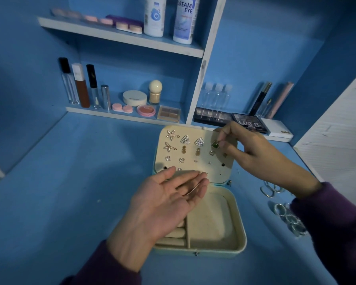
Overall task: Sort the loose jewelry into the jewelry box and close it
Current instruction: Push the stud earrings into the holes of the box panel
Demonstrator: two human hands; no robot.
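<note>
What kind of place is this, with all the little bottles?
Probably a makeup or dressing corner at home. The blue shelves hold lip gloss tubes, eyeshadow palettes and a lens solution bottle, and an open jewelry box sits on the desk.

Just the one head cam for me here, wide-angle, tilted forward and down from above both hands. It sits close: the left hand (162, 200) and right hand (253, 153) fill the middle, the jewelry box (241, 227) under them, shelves (119, 37) out past the fingertips.
</note>
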